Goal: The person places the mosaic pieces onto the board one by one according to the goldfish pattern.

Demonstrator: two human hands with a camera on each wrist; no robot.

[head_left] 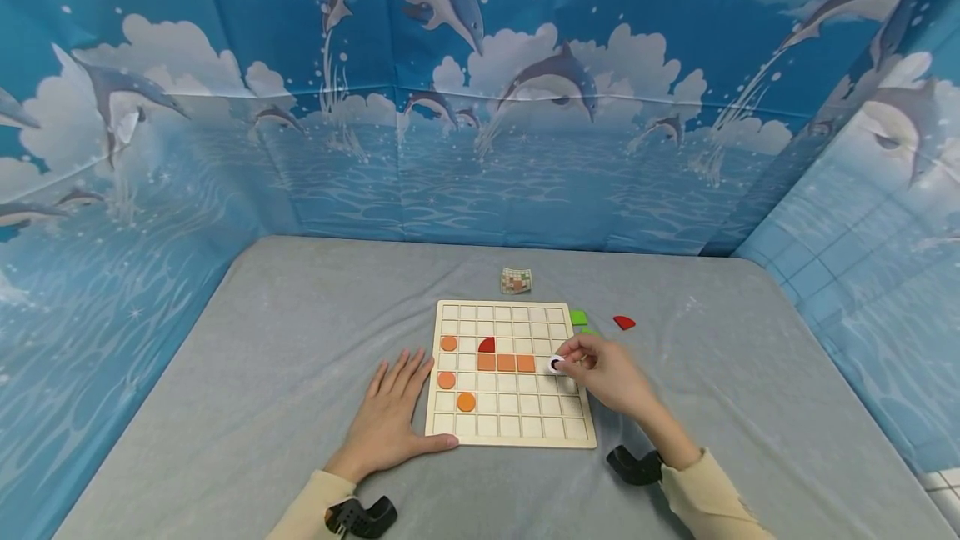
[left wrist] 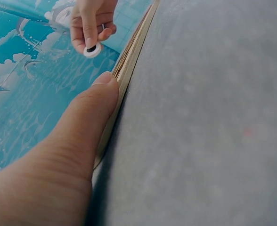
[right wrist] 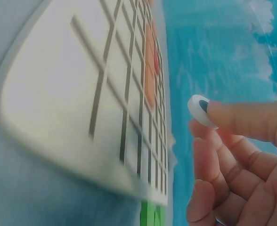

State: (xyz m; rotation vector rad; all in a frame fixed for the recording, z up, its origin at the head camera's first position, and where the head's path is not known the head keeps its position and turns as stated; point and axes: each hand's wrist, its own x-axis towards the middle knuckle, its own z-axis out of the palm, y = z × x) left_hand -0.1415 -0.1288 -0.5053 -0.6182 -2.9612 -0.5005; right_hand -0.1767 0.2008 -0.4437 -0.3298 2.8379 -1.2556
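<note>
My right hand (head_left: 609, 373) pinches a small white disc with a black spot (head_left: 555, 364) between thumb and fingertips, held over the right side of a wooden grid board (head_left: 517, 433). In the right wrist view the white disc (right wrist: 198, 109) stands on edge, clear of the board. My left hand (head_left: 393, 415) lies with fingers spread at the board's left edge, thumb at its front corner. On the grid sit three orange squares (head_left: 506, 363) in a row, a red quarter-circle piece (head_left: 487, 345) above the leftmost one, and three orange round pieces (head_left: 466, 402) toward the left.
Beyond the board lies a small patterned card (head_left: 516, 281). Green squares (head_left: 578, 317) lie at the board's right edge, and another red quarter-circle piece (head_left: 624, 322) lies farther right. Grey cloth (head_left: 300, 340) covers the table, with a dolphin-printed curtain (head_left: 480, 173) around it.
</note>
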